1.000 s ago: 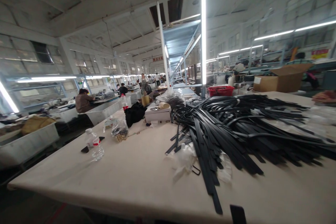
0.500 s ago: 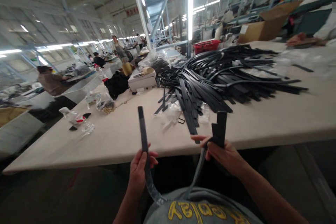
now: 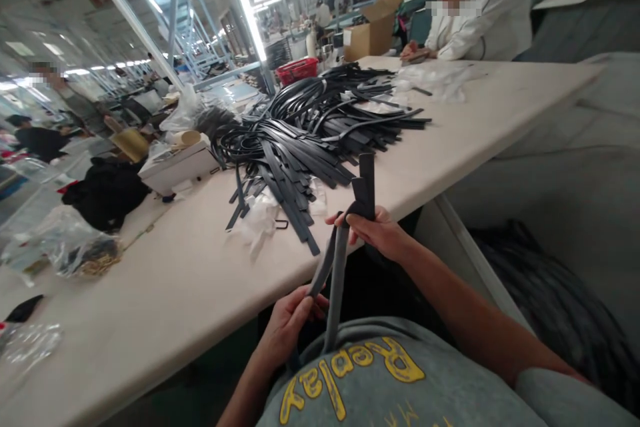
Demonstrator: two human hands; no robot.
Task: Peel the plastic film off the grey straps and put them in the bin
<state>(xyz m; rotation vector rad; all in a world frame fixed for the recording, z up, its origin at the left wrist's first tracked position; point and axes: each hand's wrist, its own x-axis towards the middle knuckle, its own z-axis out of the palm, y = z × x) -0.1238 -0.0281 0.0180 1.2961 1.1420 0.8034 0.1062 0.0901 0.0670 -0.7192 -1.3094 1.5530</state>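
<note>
Black flat strap [image 3: 368,177] is gripped in my right hand [image 3: 380,230], just right of the frame's middle, fingers and thumb clamped on it, with two square-cut ends standing up above my grip. Two greyish lengths run down from there: one slants to my left hand [image 3: 290,320], below the middle, where thumb and fingers are pinched together on it; the other drops toward my grey shirt [image 3: 390,407] with yellow lettering at the bottom of the frame. I cannot tell whether it is all one piece.

Beyond my hands, the beige-topped table [image 3: 450,140] crosses the frame. Near its middle lies a tangled heap of long black straps [image 3: 295,163], with crumpled white plastic film [image 3: 256,217] and a black rectangular ring [image 3: 283,224] at its near side. Left of the heap sit a white cardboard box [image 3: 180,170], a bunched black cloth bundle [image 3: 107,190] and a clear plastic bag [image 3: 95,257] with brass-coloured bits. Behind the heap, toward the top, are a red plastic basket [image 3: 297,71] and an open brown cardboard box [image 3: 370,37]. At upper right, a person in a white jacket [image 3: 487,20] leans on the tabletop.
</note>
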